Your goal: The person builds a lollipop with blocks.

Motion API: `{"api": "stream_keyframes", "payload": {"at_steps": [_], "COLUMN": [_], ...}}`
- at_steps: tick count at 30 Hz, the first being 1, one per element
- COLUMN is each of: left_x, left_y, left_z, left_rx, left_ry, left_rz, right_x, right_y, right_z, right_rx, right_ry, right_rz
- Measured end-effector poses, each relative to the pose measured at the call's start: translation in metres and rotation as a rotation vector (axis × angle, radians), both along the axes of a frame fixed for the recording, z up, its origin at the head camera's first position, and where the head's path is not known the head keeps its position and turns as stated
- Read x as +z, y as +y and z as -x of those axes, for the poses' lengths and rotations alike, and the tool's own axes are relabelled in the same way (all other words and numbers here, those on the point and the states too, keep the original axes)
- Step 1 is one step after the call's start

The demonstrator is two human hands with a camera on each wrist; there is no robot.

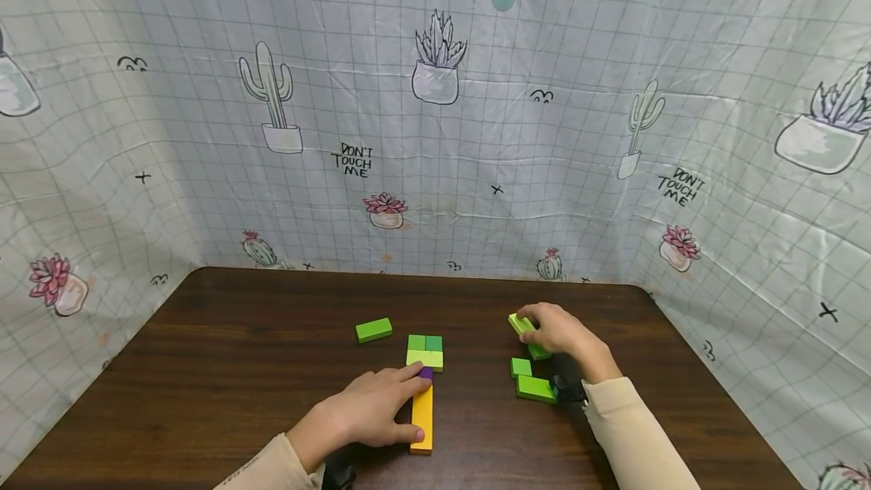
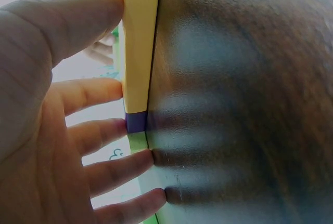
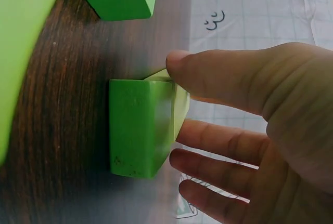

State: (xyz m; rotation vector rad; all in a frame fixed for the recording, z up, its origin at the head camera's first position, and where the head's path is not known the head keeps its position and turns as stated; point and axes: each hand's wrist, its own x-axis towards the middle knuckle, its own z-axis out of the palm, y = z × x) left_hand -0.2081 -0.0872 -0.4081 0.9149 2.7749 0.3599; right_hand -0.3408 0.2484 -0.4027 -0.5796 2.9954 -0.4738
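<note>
My left hand (image 1: 370, 408) lies with spread fingers along a row of blocks. Its thumb touches the near end of a long yellow-orange block (image 1: 423, 416), and its fingertips reach a small purple block (image 1: 426, 373). Beyond the purple one sit a yellow-green block (image 1: 425, 359), a small green block (image 1: 416, 342) and a darker green block (image 1: 434, 343), side by side. At the right, my right hand (image 1: 563, 333) pinches a light yellow-green block (image 3: 181, 107) between thumb and fingers. Directly beside this block is a brighter green block (image 3: 130, 128), partly covered by the hand in the head view.
A green block (image 1: 373, 330) lies alone beyond the left hand. Nearer than the right hand are a small green block (image 1: 520, 367) and a longer green block (image 1: 534, 389), close to the wrist. A patterned curtain (image 1: 435, 172) surrounds the dark wooden table (image 1: 238, 369).
</note>
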Motion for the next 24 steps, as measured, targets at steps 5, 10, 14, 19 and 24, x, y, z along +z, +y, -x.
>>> {"api": "stream_keyframes", "payload": {"at_steps": [5,10,14,19,24], "left_x": [0.001,0.001,0.001,0.002,0.002], "left_y": [0.0,0.0,-0.001,-0.001,0.0], "left_z": [0.001,0.0,-0.001,-0.001,0.0], "left_rx": [-0.001,0.0,-0.003,-0.008,-0.011], "left_ry": [0.0,0.0,-0.001,-0.002,0.002], "left_rz": [0.003,-0.004,-0.008,-0.008,-0.012], "right_x": [0.0,0.001,0.001,-0.001,0.002], "right_y": [0.0,-0.004,-0.007,-0.011,-0.014], "right_z": [-0.001,-0.002,-0.004,-0.006,-0.011], "right_rx": [-0.017,-0.015,-0.003,0.009,0.016], "right_ry": [-0.01,-0.022,-0.025,-0.031,-0.025], "right_rz": [-0.005,-0.002,-0.006,-0.001,0.001]}}
